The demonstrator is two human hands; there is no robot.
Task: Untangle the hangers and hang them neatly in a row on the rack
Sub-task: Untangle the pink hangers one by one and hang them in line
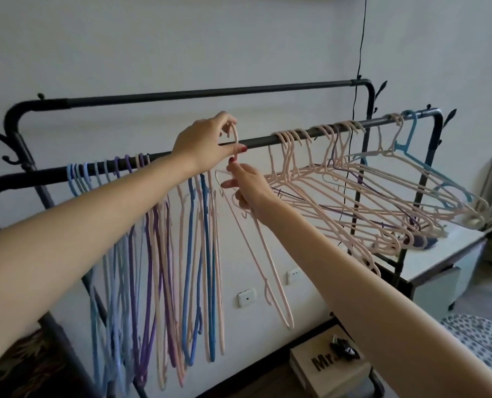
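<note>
A black rack rail (262, 140) runs from lower left to upper right. My left hand (203, 142) pinches the hook of a pink hanger (270, 268) at the rail's middle. My right hand (247, 186) grips that hanger's neck just below. The hanger's body hangs down and to the right. On the rail's left part, several blue, purple and pink hangers (158, 254) hang straight in a row. To the right, a tangled cluster of mostly pink hangers (362, 202) with a blue one (411, 139) tilts out sideways.
A second, higher black rail (210, 94) runs behind. A black cable (359, 53) hangs down the wall. A white table (445, 251) stands under the tangled hangers at right. A cardboard box (331, 366) sits on the floor below. Wall sockets (247, 297) are behind.
</note>
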